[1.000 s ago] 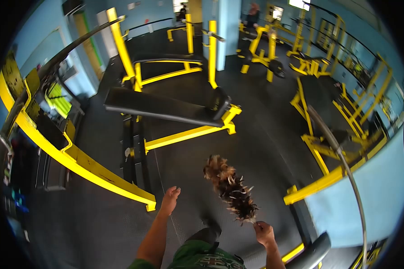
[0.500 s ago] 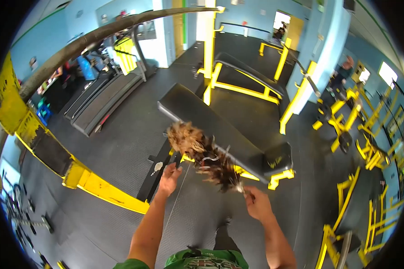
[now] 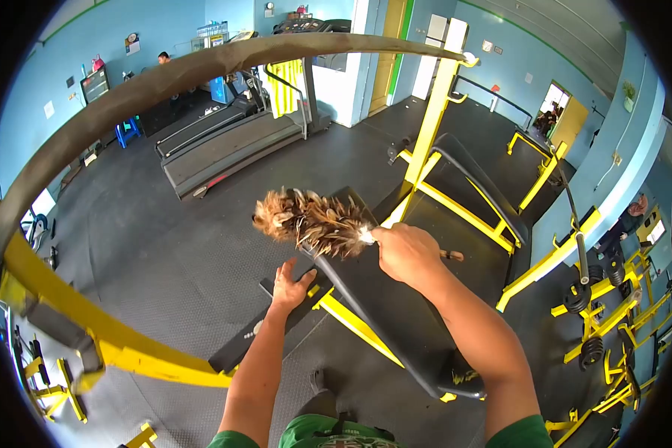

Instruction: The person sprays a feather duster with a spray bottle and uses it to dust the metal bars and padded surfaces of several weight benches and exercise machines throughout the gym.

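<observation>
My right hand (image 3: 407, 252) is wrapped around the handle of a feather duster (image 3: 310, 222). Its brown feathers point to the left, and the handle's end sticks out past my fist on the right. Beneath the duster stretches a black padded weight bench (image 3: 396, 317) on a yellow frame. My left hand (image 3: 290, 287) hangs near the bench's left edge with its fingers apart and nothing in it. Whether it touches the bench I cannot tell.
A dark bar (image 3: 231, 58) crosses overhead to a yellow upright (image 3: 434, 104). Treadmills (image 3: 235, 149) stand at the back left. Another bench (image 3: 481, 179) lies beyond the upright. Yellow weight machines (image 3: 601, 321) line the right, where a person (image 3: 631, 216) is partly visible.
My view has swung, shifting the room in the frame. My right hand has raised the feather duster from low beside the bench to above its pad. My left hand stays empty near the bench.
</observation>
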`<state>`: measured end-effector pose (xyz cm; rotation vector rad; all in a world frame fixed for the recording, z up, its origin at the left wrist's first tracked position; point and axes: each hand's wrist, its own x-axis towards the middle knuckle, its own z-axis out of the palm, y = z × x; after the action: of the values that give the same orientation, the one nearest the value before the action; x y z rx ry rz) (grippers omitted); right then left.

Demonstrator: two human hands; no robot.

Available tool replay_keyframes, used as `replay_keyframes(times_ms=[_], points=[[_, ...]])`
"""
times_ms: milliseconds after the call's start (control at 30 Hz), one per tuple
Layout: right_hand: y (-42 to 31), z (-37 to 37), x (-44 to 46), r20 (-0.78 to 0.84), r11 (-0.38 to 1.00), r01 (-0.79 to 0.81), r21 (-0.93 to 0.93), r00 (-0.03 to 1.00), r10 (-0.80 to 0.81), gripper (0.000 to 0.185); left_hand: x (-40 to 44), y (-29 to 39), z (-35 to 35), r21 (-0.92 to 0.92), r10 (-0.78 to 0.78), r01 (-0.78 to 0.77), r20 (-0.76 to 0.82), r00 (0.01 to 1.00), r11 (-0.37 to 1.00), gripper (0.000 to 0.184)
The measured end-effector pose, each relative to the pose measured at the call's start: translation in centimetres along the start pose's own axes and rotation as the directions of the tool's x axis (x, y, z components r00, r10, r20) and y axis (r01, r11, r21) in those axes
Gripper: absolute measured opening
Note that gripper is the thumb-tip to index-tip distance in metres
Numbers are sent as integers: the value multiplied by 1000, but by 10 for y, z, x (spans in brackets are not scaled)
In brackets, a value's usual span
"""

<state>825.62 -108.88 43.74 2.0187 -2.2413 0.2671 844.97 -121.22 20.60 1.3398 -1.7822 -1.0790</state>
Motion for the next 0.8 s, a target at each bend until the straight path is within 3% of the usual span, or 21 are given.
replay_keyframes(times_ms=[167, 300, 367, 500, 567, 600, 633, 700, 800], points=[[31, 7, 75, 139, 998, 41, -49, 990, -33, 16, 73, 0, 18, -55, 2, -3, -33, 999, 999, 72], [68, 10, 122, 34, 977, -121, -177, 991, 129, 18, 108, 20, 18, 0, -22, 22, -64, 998, 1000, 71], [85, 16, 131, 42, 980, -96, -174, 994, 105, 17, 118, 25, 16, 14, -9, 10, -67, 998, 1000, 71], [95, 19, 131, 156, 992, 105, 74, 981, -115, 14, 133, 50, 13, 356, 156, -111, -99, 983, 928, 70], [114, 21, 141, 164, 998, 7, -56, 986, 2, 14, 136, 57, 19, 364, 168, -117, -112, 979, 924, 69], [129, 31, 149, 121, 990, -116, -82, 985, 125, 14, 135, 63, 21, 382, 178, -117, -128, 976, 917, 68], [138, 35, 149, 75, 989, -126, -73, 988, 132, 14, 133, 70, 23, 390, 176, -114, -128, 976, 914, 67], [152, 41, 134, 14, 986, -149, 71, 989, 148, 15, 132, 78, 29, 461, 169, -106, -98, 981, 881, 67], [179, 70, 83, 92, 940, -271, 207, 962, 257, 17, 127, 100, 46, 582, 192, -138, -32, 981, 802, 67]])
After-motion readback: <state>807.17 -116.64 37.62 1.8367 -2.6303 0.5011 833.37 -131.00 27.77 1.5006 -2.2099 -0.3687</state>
